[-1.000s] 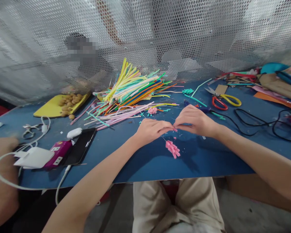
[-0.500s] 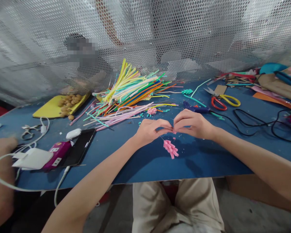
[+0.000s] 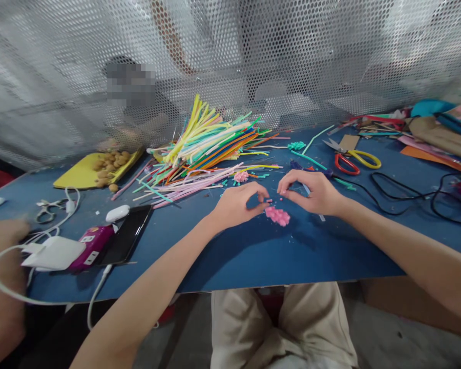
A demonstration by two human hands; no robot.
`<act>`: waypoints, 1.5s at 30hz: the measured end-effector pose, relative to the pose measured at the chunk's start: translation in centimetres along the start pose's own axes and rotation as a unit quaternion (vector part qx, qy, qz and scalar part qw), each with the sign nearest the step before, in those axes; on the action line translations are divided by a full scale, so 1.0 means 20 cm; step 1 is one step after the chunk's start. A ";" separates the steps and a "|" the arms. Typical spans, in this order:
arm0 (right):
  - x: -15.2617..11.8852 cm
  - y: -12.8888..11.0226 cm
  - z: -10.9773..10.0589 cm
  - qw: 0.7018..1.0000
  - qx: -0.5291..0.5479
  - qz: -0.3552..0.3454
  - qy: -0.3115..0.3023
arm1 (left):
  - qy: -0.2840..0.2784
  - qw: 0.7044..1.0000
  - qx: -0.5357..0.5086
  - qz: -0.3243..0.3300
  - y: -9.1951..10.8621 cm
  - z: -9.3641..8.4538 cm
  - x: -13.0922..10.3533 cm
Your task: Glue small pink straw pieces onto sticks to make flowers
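Note:
My left hand (image 3: pixel 243 204) is closed in a pinch near the middle of the table, its fingertips at the left end of a pink piece cluster (image 3: pixel 277 216). What exactly it grips is too small to tell. Just to the right, my right hand (image 3: pixel 309 192) has thumb and forefinger pressed together. Whether something tiny sits between them cannot be made out. Small pink bits (image 3: pixel 280 199) show between the two hands. Behind my left hand lies another pink cluster (image 3: pixel 241 177).
Coloured stems (image 3: pixel 215 143) are heaped at the back. Scissors (image 3: pixel 346 154) and a glue gun (image 3: pixel 311 168) with a black cord are right. Left are a phone (image 3: pixel 126 233), a white charger (image 3: pixel 56 252), a yellow tray (image 3: pixel 77 171) and another person's arm (image 3: pixel 3 277).
My hands have moved apart, my right hand slightly right. The pink cluster has risen and turned from hanging below the fingers to lying more level beside my left fingertips.

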State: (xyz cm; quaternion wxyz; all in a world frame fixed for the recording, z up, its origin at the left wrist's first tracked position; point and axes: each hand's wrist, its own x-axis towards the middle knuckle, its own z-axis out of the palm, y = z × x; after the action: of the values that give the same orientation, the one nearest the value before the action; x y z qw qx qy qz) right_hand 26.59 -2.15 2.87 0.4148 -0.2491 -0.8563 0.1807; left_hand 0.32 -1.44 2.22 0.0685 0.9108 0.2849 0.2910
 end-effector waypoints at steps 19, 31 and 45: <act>0.01 0.16 -0.10 0.989 -0.124 0.024 0.071 | -0.053 0.993 0.102 -0.041 -0.12 0.00 0.00; 0.01 0.14 -0.09 0.985 -0.115 -0.039 0.119 | -0.061 0.987 0.097 -0.108 -0.10 -0.01 0.00; 0.01 0.09 -0.08 0.989 -0.098 -0.090 0.066 | 0.008 0.989 0.130 -0.077 -0.12 -0.01 -0.01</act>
State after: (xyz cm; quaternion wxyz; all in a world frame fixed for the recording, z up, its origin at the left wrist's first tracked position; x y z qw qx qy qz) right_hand 28.19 -0.47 2.99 0.4585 -0.2222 -0.8595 0.0410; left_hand -1.00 0.37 1.59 -0.0302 0.8852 0.3897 0.2524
